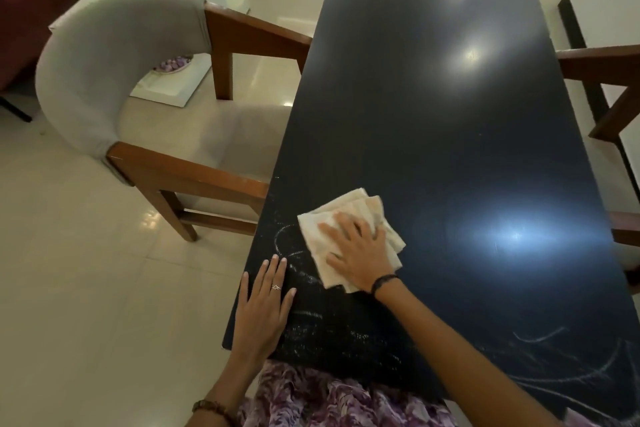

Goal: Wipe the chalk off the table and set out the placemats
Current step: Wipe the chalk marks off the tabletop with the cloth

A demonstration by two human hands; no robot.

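Pressing flat on a folded cream cotton cloth (349,236), the right hand (360,253) is lying with fingers straight and spread; the cloth is resting on the long matt-black rectangular counter (433,97), near its left edge. The left hand (263,308) is lying open, palm down, on the counter's near-left corner, just beside the cloth and gripping nothing. White chalk marks (294,253) are showing between the two hands; more chalk lines (554,357) are lying right of the cloth, toward the counter's near-right corner. A grey-padded wooden armchair (138,97) is standing left of the counter.
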